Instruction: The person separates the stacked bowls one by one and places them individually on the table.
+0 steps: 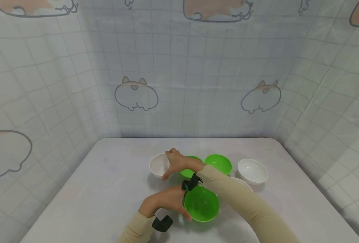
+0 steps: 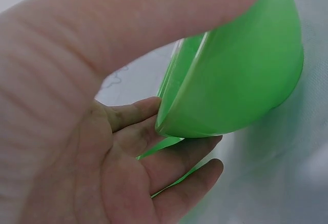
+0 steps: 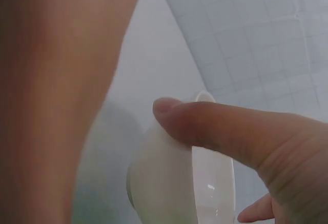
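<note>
My left hand [image 1: 170,199] grips a green bowl [image 1: 202,204] near the front middle of the table. Its thumb lies along one side of the green bowl [image 2: 246,75] in the left wrist view, with fingers under the opposite side. Farther back, my right hand [image 1: 177,162] holds a white bowl [image 1: 158,165] by its side. The right wrist view has the thumb across the outer wall of that white bowl [image 3: 166,183]; most of the other fingers are hidden. My right forearm crosses to the left, beyond the left hand.
Partly behind the right hand is another green bowl [image 1: 186,173]. A further green bowl [image 1: 218,164] and a white bowl [image 1: 252,171] stand to the right on the white table [image 1: 106,189]. The right sleeve covers most of another white bowl [image 1: 242,183]. Patterned cloth walls enclose the table.
</note>
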### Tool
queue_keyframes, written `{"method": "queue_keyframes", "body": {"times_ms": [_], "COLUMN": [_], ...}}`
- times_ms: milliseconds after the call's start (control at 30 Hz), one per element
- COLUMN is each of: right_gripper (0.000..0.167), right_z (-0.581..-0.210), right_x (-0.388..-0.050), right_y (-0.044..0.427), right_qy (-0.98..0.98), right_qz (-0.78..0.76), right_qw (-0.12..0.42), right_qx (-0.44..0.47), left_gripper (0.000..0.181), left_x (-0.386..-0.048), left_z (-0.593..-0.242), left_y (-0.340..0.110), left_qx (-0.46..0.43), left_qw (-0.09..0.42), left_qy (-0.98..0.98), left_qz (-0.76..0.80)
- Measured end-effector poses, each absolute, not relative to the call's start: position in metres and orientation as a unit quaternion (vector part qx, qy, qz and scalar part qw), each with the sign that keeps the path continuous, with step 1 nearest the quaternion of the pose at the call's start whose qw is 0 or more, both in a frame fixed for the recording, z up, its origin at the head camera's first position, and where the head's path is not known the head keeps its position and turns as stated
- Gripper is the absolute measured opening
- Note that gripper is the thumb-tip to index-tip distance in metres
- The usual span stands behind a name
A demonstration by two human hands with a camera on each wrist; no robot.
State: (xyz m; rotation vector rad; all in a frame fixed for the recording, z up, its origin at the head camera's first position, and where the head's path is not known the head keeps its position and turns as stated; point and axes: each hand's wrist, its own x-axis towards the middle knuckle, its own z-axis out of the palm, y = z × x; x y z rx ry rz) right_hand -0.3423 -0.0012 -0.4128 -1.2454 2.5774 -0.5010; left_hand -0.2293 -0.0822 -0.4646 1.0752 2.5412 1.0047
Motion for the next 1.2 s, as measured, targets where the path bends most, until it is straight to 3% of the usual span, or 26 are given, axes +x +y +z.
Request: {"method": "queue_keyframes", "body": {"times_ms": [500,933,1200], "right_gripper": [0.100,0.107,0.108], "right_z": [-0.423,-0.429,-0.430], "right_x": [-0.342,-0.339,-0.339], "right_y": [-0.007,-0.008,-0.007], "right_qy": [0.877,0.882,0.881], "right_qz": [-0.155,-0.135,-0.126], "right_qw": [0.142,0.138,0.133], "right_qx": [-0.432,-0.431,-0.436], "left_gripper": [0.079,0.033,0.031], "left_x": [-0.226,-0.225,-0.227], "left_z": [-0.472,-0.469,-0.470], "left_y": [-0.084,-0.085,-0.084], "left_qx": [0.359,0.305,0.312], "left_qw": [0.152,0.201,0.203], "left_qy": [0.853,0.870,0.868], "left_qz": [0.348,0.331,0.329]}}
